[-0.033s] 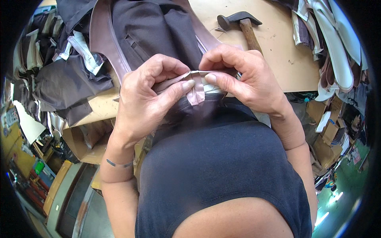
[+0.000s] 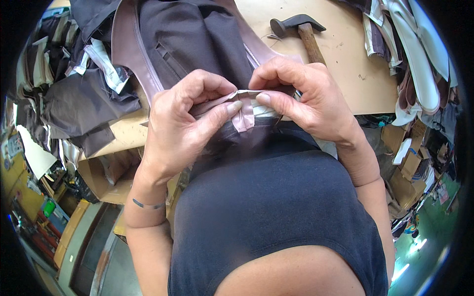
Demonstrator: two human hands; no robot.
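At a workshop table, a person in a black top (image 2: 276, 197) pinches the folded edge of a mauve-and-dark fabric piece (image 2: 244, 117) between thumbs and fingers. The left hand (image 2: 177, 121) and right hand (image 2: 306, 101) are both clamped on it, close together with a short gap between, to the left of a hammer (image 2: 309, 40) and nearer the person than it. The hammer lies on the tan tabletop (image 2: 368, 91), which is marked with small dark specks, its wooden handle pointing toward the person. Left of the hammer spreads a dark panel (image 2: 192, 39) bordered by smooth mauve strips (image 2: 129, 49); farther left lie loose dark cloth pieces (image 2: 89, 101). Right of the hammer, long pale strips (image 2: 419, 64) hang in a bundle over the table edge. Below the hammer's level, an open cardboard box (image 2: 111, 177) stands to its left, more cardboard (image 2: 411, 167) to its right, and beyond that a shiny green floor (image 2: 427, 246) reflects light.
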